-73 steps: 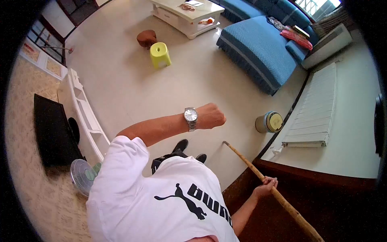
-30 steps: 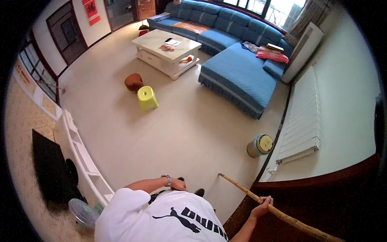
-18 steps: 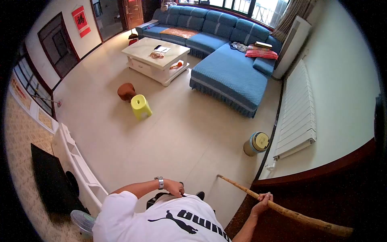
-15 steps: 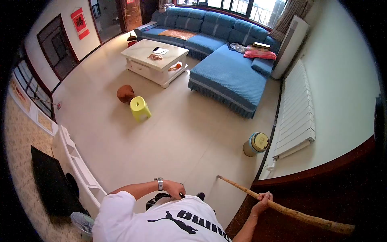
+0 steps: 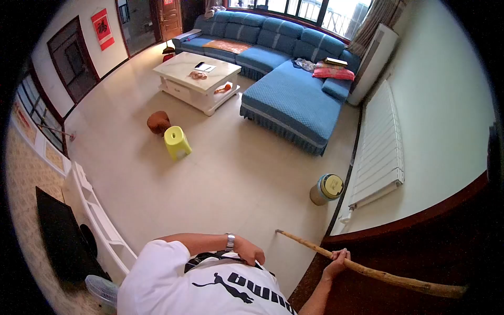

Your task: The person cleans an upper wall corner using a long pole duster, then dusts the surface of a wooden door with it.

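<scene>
My left hand [image 5: 249,251], with a silver watch on its wrist, is closed at the lower edge of my white shirt [image 5: 210,273] and pinches the hem; its fingertips are partly hidden. Black straps or dark clothing show beside it at my waist. On the right, my right hand [image 5: 336,263] is wrapped round a long wooden stick [image 5: 388,274]. The thin end of the stick points forward over the floor, and its thicker end reaches toward the lower right.
A lidded bin [image 5: 326,189] stands by the radiator [image 5: 377,152]. Ahead are a yellow stool [image 5: 177,144], a brown stool [image 5: 158,122], a white coffee table [image 5: 189,94] and a blue sofa [image 5: 291,102]. At left are a television [image 5: 65,236] and a fan [image 5: 102,289].
My left hand came down from in front of me to my waist, then moved right along the shirt hem. My right hand kept hold of the stick. The view tilted up toward the room.
</scene>
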{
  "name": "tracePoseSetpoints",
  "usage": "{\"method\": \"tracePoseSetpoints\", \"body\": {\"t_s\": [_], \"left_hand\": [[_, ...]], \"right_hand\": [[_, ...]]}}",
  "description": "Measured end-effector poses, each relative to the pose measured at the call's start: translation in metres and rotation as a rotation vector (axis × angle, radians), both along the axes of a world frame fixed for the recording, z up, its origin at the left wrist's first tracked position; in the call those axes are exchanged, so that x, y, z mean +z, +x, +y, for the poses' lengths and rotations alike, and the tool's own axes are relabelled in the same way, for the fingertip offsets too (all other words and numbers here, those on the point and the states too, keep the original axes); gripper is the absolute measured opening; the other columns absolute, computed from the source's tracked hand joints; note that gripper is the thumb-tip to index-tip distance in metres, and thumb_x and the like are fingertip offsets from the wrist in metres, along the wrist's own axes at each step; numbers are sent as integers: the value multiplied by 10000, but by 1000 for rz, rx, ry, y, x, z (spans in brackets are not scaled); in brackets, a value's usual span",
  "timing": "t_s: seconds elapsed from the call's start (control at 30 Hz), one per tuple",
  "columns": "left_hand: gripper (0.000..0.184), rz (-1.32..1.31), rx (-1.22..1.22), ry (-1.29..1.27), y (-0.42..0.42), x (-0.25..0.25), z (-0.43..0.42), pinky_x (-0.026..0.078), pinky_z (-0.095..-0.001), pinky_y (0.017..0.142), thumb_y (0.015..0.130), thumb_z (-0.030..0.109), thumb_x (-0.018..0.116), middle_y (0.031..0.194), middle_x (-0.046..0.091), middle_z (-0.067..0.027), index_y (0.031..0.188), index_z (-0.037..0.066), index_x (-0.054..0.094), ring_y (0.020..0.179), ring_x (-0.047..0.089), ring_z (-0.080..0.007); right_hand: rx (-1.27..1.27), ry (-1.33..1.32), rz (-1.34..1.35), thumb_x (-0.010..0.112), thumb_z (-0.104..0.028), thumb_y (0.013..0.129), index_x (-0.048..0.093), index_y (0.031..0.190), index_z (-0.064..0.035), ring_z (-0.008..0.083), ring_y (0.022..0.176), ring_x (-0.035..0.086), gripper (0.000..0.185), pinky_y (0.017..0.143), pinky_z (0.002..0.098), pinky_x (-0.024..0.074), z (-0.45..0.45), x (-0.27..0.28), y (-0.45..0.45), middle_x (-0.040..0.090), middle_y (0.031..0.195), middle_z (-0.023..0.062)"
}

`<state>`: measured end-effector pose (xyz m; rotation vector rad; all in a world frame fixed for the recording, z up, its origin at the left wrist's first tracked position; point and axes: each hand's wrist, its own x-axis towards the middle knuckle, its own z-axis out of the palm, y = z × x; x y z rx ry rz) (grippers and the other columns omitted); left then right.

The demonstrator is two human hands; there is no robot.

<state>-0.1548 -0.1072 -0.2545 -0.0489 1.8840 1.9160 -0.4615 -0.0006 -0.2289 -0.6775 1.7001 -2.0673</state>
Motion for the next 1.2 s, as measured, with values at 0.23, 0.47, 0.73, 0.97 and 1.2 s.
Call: {"method": "tracePoseSetpoints", "body": {"t_s": [0.23,0.47,0.73,0.97,1.2], "left_hand": [[100,50,-152,177,-66,7,21,284,-277,333,679,93,588,493,437,-9,683,3,546,381,398,-105],[58,-13,-398,346,-137,-26,58,264,-291,331,665,33,572,474,418,-4,634,24,524,357,378,-121],[400,-27,-651,253,-192,-57,105,411,-344,454,699,53,614,768,629,-115,1083,-49,562,555,531,-184],[451,-282,-378,389,-217,-99,135,465,-407,645,682,8,600,979,606,-163,1115,-89,520,813,558,-258],[195,241,-584,45,-192,-33,100,353,-365,437,666,62,555,575,511,-87,640,-127,512,496,431,-182]], "right_hand": [[-3,60,-15,410,-168,925,338,637,-99,96,498,303,305,530,257,328,7,-4,-10,313,562,-20],[-30,44,9,416,-160,923,329,624,-101,86,486,295,317,502,258,317,14,-16,-27,301,545,-26],[-19,98,0,392,-146,921,345,626,-90,92,500,320,304,520,265,332,25,-12,-37,328,550,-13],[-15,87,3,408,-157,909,336,629,-96,96,504,325,295,523,263,332,29,-9,-40,345,554,-4],[4,-1,-76,436,-137,916,326,663,-94,97,491,342,279,477,263,315,29,-25,-61,325,567,-11]]}}
